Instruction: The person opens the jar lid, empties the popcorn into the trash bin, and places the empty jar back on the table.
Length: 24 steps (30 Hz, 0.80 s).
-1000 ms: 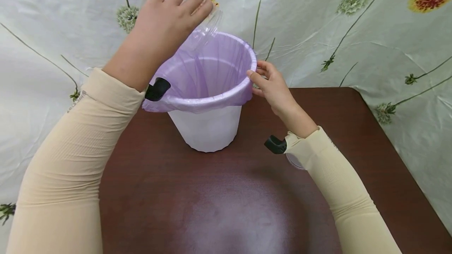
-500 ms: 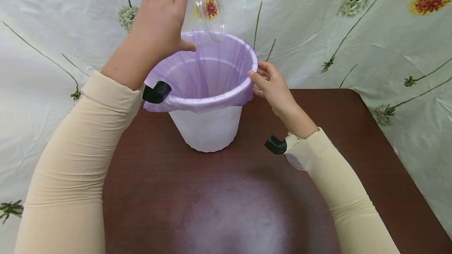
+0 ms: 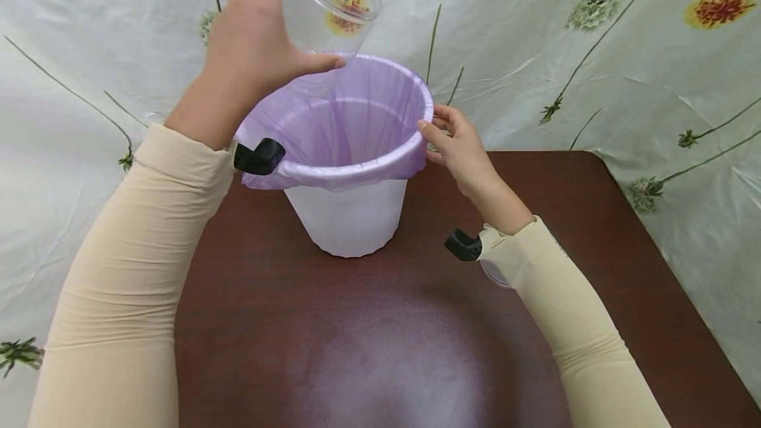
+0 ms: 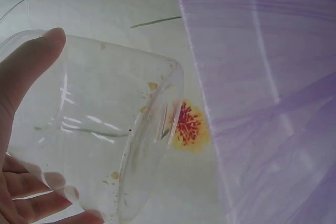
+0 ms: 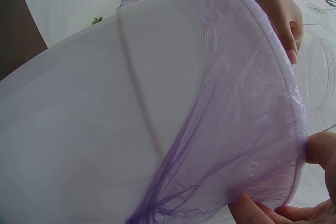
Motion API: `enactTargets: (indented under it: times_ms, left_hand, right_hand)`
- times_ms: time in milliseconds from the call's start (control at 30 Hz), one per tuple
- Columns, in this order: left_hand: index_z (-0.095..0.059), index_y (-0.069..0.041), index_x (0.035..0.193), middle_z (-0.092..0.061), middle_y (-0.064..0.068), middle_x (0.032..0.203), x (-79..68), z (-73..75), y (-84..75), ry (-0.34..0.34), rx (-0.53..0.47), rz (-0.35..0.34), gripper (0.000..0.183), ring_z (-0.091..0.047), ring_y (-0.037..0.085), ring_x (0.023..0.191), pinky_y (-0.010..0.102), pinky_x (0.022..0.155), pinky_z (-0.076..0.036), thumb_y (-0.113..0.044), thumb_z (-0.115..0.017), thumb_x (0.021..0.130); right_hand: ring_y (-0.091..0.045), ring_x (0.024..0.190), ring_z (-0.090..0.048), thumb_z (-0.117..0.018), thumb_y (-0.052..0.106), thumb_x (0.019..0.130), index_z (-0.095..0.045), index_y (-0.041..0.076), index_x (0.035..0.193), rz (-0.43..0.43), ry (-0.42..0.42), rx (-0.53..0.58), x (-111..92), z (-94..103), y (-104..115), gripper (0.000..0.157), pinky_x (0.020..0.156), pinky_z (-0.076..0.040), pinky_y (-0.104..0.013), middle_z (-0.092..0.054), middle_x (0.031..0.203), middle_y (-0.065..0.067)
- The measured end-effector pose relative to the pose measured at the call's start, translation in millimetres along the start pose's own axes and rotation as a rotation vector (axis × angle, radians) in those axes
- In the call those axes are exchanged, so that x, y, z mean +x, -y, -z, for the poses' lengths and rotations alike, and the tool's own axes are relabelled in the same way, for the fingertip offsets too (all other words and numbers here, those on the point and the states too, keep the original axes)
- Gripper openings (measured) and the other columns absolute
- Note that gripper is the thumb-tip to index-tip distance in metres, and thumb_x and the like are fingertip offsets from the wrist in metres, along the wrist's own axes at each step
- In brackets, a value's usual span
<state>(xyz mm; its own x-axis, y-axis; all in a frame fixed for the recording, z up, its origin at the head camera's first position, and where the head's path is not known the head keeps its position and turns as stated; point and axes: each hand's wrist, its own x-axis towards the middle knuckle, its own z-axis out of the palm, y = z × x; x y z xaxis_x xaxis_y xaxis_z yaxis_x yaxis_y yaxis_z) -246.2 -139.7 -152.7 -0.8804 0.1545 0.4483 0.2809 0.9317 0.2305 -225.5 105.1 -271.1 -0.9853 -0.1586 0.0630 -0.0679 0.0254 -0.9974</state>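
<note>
My left hand (image 3: 255,38) grips a clear plastic tub (image 3: 324,2), thumb on one side and fingers on the other. The tub is tilted over the far left part of a white bin (image 3: 351,220), its wide rim towards the top of the head view. Small yellowish crumbs (image 4: 152,85) cling inside it near the base. A purple bin bag (image 3: 333,177) lines the bin and folds over its rim. At the bin's right side my right hand (image 3: 460,150) pinches the rim and bag, thumb on top and fingers outside.
The bin stands on a dark brown table (image 3: 333,342). A clear round lid-like piece (image 3: 496,275) lies on it, partly hidden under my right sleeve. Behind hangs a pale flower-print cloth (image 3: 511,38).
My left hand has turned and drawn back left, swinging the tub's rim upward from over the bin into a more upright tilt. My right hand stays at the bin rim.
</note>
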Motion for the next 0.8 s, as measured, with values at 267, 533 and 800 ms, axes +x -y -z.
enactTargets:
  times_ms: [267,533,800]
  left_hand:
    - [-0.038,-0.001,0.122,-0.047,0.012,0.120,-1.4,1.8,-1.4,-0.017,-0.127,0.078,0.090,-0.046,0.028,0.107,0.043,0.089,-0.038,-0.056,-0.073,0.059]
    - [-0.040,-0.006,0.113,-0.043,0.006,0.127,-8.1,6.1,-3.6,-0.021,-0.340,0.164,0.083,-0.046,0.017,0.116,0.032,0.093,-0.038,-0.054,-0.076,0.057]
    - [-0.043,-0.014,0.113,-0.044,0.000,0.128,-27.2,13.5,-15.1,0.000,-0.470,0.110,0.072,-0.046,0.011,0.114,0.032,0.088,-0.042,-0.048,-0.077,0.060]
  right_hand:
    - [-0.022,0.105,-0.051,-0.055,0.020,0.089,-0.034,0.003,0.132,0.002,-0.004,0.003,-0.5,1.1,-0.2,0.051,0.087,-0.045,-0.036,-0.043,0.124,-0.012]
    - [-0.022,0.105,-0.051,-0.056,0.019,0.089,-0.035,0.003,0.132,-0.005,-0.007,0.015,-0.3,-0.3,-0.4,0.051,0.087,-0.045,-0.036,-0.043,0.125,-0.012]
    - [-0.023,0.107,-0.050,-0.056,0.020,0.089,-0.034,0.003,0.133,-0.010,-0.005,0.011,-1.5,-0.7,-0.1,0.052,0.087,-0.045,-0.036,-0.042,0.127,-0.012]
